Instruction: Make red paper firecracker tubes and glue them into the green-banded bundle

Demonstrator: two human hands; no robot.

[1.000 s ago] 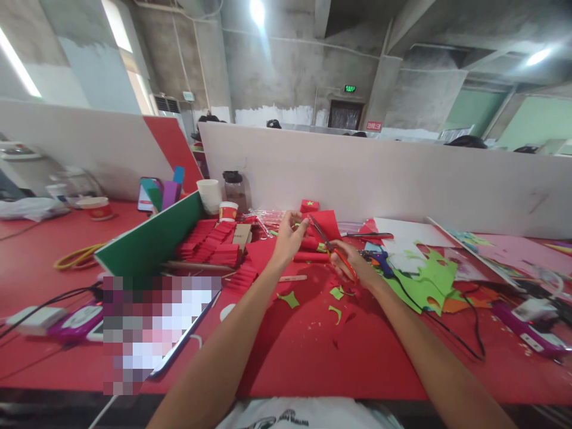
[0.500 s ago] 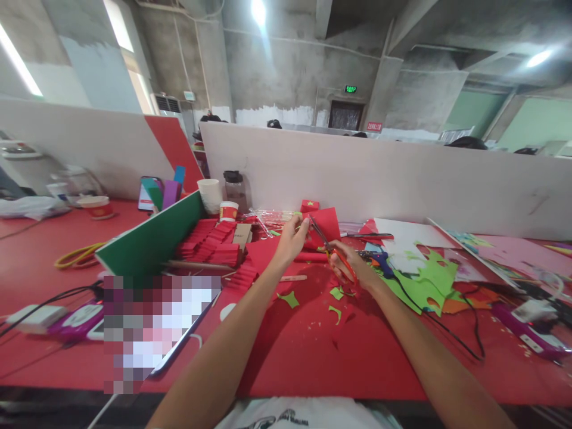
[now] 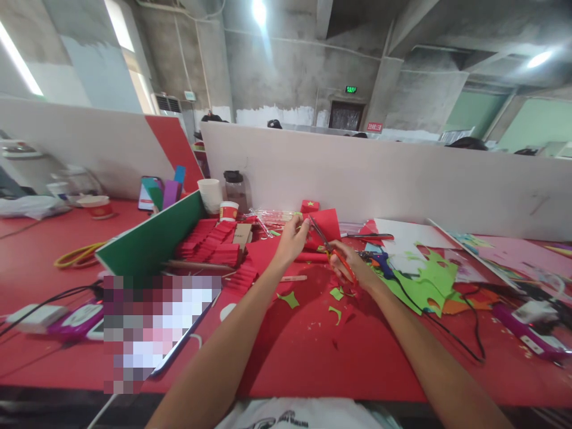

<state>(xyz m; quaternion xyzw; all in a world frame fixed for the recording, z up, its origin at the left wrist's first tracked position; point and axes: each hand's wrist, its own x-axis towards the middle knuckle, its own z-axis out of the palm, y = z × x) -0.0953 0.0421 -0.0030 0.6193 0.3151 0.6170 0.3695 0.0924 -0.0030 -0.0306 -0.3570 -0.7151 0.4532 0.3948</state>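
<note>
We count two hands (image 3: pixel 292 234), one pair of scissors (image 3: pixel 329 244), one blue glue gun (image 3: pixel 381 260), one black-topped bottle (image 3: pixel 235 190), two red-and-white paper cups (image 3: pixel 229 211), two purple power strips (image 3: pixel 527 331) and one green exit sign (image 3: pixel 351 90).

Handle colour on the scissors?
Mostly orange-red handles on the scissors, held in the right hand; the head view shows it best.

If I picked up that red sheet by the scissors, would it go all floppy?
Maybe not very: the red sheet has a top edge that looks straight beyond the left hand. It looks thin, though, so it's probably light and likely bends if pushed.
</note>
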